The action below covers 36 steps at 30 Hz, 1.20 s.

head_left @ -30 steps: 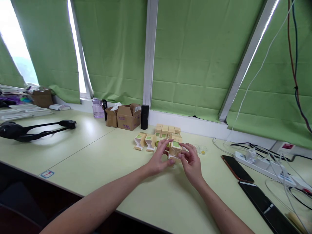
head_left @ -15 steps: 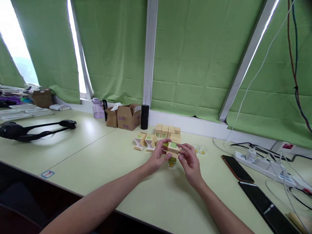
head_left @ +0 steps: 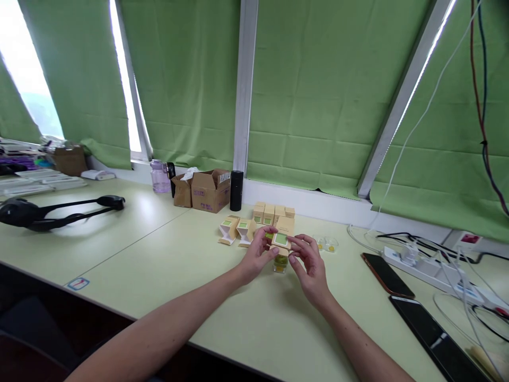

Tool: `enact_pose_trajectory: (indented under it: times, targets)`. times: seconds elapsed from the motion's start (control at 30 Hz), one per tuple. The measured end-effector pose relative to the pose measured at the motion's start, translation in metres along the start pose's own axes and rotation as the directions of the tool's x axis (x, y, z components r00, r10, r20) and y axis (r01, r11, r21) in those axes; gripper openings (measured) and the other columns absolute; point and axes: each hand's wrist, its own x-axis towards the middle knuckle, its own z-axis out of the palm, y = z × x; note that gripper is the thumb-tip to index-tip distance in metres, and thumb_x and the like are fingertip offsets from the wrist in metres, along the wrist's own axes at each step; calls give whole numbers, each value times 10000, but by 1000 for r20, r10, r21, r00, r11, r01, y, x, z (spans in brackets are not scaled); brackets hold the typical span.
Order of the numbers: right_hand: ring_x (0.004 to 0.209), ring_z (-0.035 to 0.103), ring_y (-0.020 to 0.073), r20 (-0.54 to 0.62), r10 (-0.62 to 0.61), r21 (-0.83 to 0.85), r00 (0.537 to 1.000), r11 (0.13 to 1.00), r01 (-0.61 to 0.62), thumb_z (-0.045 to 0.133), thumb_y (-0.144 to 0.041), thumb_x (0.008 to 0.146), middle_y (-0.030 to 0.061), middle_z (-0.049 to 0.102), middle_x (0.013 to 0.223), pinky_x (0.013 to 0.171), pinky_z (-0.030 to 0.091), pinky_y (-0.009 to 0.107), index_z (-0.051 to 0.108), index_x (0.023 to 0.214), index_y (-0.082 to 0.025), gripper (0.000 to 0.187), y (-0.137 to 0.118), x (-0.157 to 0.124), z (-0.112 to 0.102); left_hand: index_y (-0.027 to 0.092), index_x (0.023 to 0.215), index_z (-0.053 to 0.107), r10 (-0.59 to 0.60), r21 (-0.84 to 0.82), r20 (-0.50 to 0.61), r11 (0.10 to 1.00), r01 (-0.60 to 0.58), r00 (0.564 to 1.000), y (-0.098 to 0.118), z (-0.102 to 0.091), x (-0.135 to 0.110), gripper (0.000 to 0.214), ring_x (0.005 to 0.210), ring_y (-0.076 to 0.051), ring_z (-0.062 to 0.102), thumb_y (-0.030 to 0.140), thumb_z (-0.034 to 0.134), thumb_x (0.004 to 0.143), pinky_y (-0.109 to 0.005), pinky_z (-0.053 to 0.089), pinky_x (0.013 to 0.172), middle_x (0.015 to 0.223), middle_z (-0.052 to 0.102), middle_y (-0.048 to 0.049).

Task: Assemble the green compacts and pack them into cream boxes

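Note:
My left hand [head_left: 256, 254] and my right hand [head_left: 310, 262] pinch a small tan carton with a green label [head_left: 281, 240] from either side, just above the desk. Under the carton stands a small glass jar with yellow-green contents [head_left: 280, 263], its top hidden by the carton. Two opened cartons [head_left: 236, 231] lie left of my hands. A row of closed cartons [head_left: 272, 213] stands behind them.
Brown cardboard boxes [head_left: 207, 190], a black cylinder [head_left: 236, 190] and a purple bottle [head_left: 159, 176] line the window sill side. Two phones [head_left: 387, 275] and a power strip with cables [head_left: 433, 268] lie at the right. A black headset [head_left: 40, 211] rests far left. Small clear items [head_left: 328, 244] sit right of my hands.
The carton has tipped and lifted between my fingers, and the small jar has come into sight beneath it. Both hands drew slightly closer together.

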Motion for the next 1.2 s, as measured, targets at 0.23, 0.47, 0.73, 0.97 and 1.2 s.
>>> enact_pose_trajectory:
  times: [0.23, 0.47, 0.73, 0.97, 1.2]
  targets:
    - [983, 673, 198, 5, -16, -2, 1000, 1000, 16, 627, -378, 970, 94, 463, 1294, 894, 615, 408, 655, 1320, -313, 356, -1, 0, 1, 248, 1264, 534, 0, 4, -23, 1000, 0, 1000, -1, 0, 0, 542, 1018, -230, 641, 494, 773, 844, -394, 508, 942, 1141, 631, -90]
    - [958, 670, 181, -7, 0, 0, 1000, 1000, 0, 657, -357, 959, 86, 452, 1296, 894, 613, 401, 663, 1300, -323, 343, 1, 0, 2, 250, 1263, 527, -2, 57, -34, 998, 4, 999, 0, 2, -1, 515, 996, -214, 634, 503, 744, 870, -388, 513, 932, 1134, 614, -88]
    - [988, 669, 193, -49, 19, -24, 999, 1000, -20, 673, -379, 947, 89, 468, 1307, 904, 613, 407, 678, 1280, -321, 338, 5, 1, 1, 258, 1297, 544, 73, 187, 0, 980, -71, 997, 5, 2, -2, 494, 1030, -212, 599, 515, 700, 905, -379, 516, 920, 1280, 526, -115]
    - [974, 671, 182, -55, 14, -25, 998, 1000, -15, 677, -391, 946, 88, 470, 1309, 905, 613, 399, 679, 1271, -310, 335, 4, 1, 2, 279, 1290, 615, 134, 290, 22, 947, -135, 991, 7, 2, -2, 429, 1029, -195, 560, 451, 712, 909, -374, 509, 947, 1287, 444, -95]
    - [973, 676, 184, -70, 26, -21, 997, 999, -27, 671, -394, 951, 87, 474, 1294, 893, 611, 395, 695, 1243, -300, 307, 3, 2, 2, 273, 1278, 628, 134, 304, 2, 944, -129, 991, 3, 2, 0, 410, 997, -177, 592, 407, 729, 904, -356, 513, 925, 1307, 446, -92]
